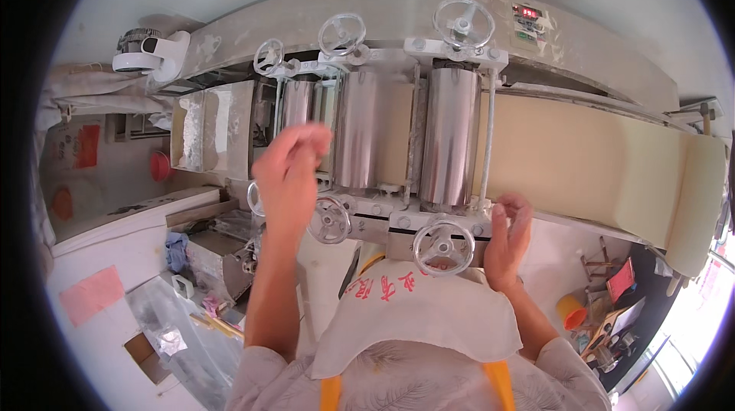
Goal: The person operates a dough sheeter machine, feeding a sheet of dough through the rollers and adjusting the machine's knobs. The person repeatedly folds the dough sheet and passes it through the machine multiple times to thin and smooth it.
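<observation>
Head view of a dough-sheeting machine (429, 28), seen from above. The left hand (289, 170) was blurred, so its fingertips could not be made out clearly; it was raised in front of the leftmost roller, fingers bunched together, and whether it pinched anything could not be told. The right hand (507, 236) stood at the near edge of the machine, just beside the near edge of the dough sheet (582, 158), fingers curled loosely and partly apart, clamped on nothing visible; whether the fingertips touched the dough could not be told. Both forearms entered from the lower edge of the frame, the left one steeply raised, the right one shorter and bent inward.

Three polished steel rollers (448, 135) stood side by side at the middle of the machine; the leftmost was partly hidden by the left hand. Six handwheels were counted: three along the far edge (463, 22) and three along the near edge (444, 246), one of the latter mostly hidden behind the left forearm. One pale dough sheet ran from the rollers to the right end of the machine, where it curved over and hung down; its lower end was cut off by the dark rim. A white apron (421, 315) covered the person's front and hid the machine's base.
</observation>
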Available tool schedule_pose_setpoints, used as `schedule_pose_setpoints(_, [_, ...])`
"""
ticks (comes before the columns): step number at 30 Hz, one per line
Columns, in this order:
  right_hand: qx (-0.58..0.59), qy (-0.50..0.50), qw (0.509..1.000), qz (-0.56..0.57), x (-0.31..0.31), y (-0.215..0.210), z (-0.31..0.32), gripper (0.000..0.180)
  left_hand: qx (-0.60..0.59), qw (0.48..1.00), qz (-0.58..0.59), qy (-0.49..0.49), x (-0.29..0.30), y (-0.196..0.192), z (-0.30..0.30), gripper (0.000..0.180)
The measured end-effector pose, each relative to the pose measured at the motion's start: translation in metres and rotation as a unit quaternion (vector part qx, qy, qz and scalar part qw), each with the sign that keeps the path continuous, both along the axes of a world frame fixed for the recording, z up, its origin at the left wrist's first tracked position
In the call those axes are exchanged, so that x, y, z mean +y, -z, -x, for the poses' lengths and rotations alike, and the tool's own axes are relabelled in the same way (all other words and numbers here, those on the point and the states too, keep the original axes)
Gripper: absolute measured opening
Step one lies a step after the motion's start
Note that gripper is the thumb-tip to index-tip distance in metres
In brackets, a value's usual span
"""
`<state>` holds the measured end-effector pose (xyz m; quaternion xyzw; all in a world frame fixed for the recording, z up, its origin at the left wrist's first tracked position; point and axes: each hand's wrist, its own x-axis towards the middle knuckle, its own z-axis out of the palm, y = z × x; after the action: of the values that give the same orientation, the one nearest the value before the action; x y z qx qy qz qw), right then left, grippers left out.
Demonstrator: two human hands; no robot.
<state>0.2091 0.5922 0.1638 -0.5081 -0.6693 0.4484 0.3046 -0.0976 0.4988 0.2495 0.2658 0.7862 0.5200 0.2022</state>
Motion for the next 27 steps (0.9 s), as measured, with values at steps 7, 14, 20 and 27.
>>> schedule_pose_setpoints(7, [0.057, -0.029, 0.991, -0.122, 0.111, -0.057, 0.059, 0.036, -0.013, 0.946, -0.015, -0.323, -0.141, 0.023, -0.054, 0.018])
schedule_pose_setpoints(14, [-0.05, -0.127, 0.976, -0.171, 0.175, -0.084, 0.144, 0.072, -0.143, 0.881, 0.052, -0.447, -0.238, 0.144, -0.035, 0.013])
schedule_pose_setpoints(20, [-0.133, -0.211, 0.909, -0.334, 0.19, -0.063, 0.182, 0.085, -0.263, 0.764, -0.088, -0.583, -0.191, 0.171, -0.003, 0.03])
schedule_pose_setpoints(27, [-0.184, -0.223, 0.905, -0.311, 0.202, -0.062, 0.203, 0.065, -0.188, 0.752, -0.094, -0.625, -0.137, 0.182, -0.002, 0.042])
